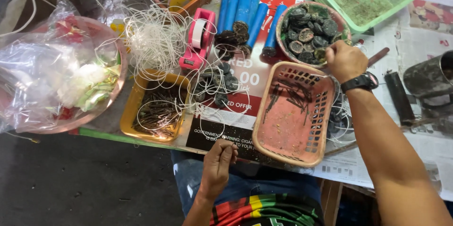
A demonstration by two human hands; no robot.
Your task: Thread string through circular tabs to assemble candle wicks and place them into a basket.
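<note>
A low wooden table [101, 124] covered in printed newspaper sheets [424, 42] is set over a dark grey concrete floor [71, 179], all lit by soft, even daylight.

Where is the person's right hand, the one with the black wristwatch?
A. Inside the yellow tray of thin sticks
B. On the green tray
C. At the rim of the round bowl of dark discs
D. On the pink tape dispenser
C: the right hand is closed at the near edge of the round bowl filled with dark discs, apart from the other three items.
</note>
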